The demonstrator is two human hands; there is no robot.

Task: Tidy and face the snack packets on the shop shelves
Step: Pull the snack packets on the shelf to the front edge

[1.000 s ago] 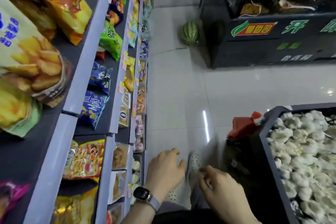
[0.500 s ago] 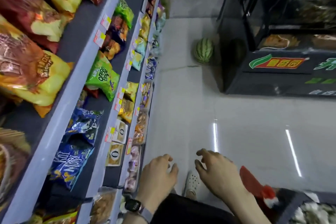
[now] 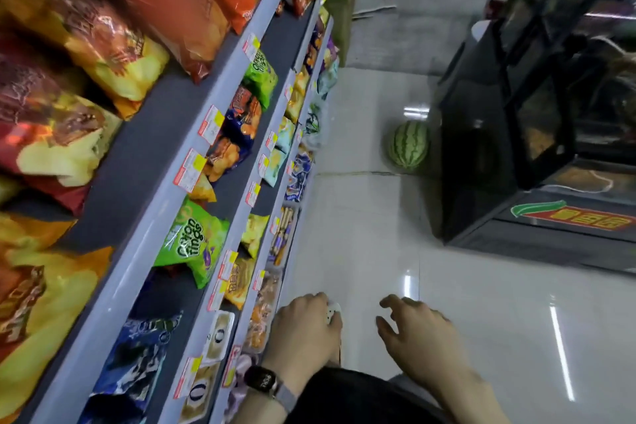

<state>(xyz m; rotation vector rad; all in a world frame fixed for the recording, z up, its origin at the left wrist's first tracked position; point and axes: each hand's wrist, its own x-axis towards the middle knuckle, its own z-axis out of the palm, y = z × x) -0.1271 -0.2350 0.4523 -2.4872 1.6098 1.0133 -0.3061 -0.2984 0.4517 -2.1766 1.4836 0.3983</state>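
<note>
Left hand (image 3: pixel 303 330) and right hand (image 3: pixel 420 337) are hovering empty, fingers loosely bent, beside the lower shelf rail (image 3: pixel 267 251), likely preparing a reach toward the slumping onion rings packet (image 3: pixel 192 241).

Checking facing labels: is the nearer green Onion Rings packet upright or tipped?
Tipped: the green Onion Rings packet leans askew, its print slanted and a lower corner poking over the shelf rail.

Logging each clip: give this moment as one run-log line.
left hand: empty, loosely curled | right hand: empty, fingers spread | both beside shelves | snack packets: untouched
</note>
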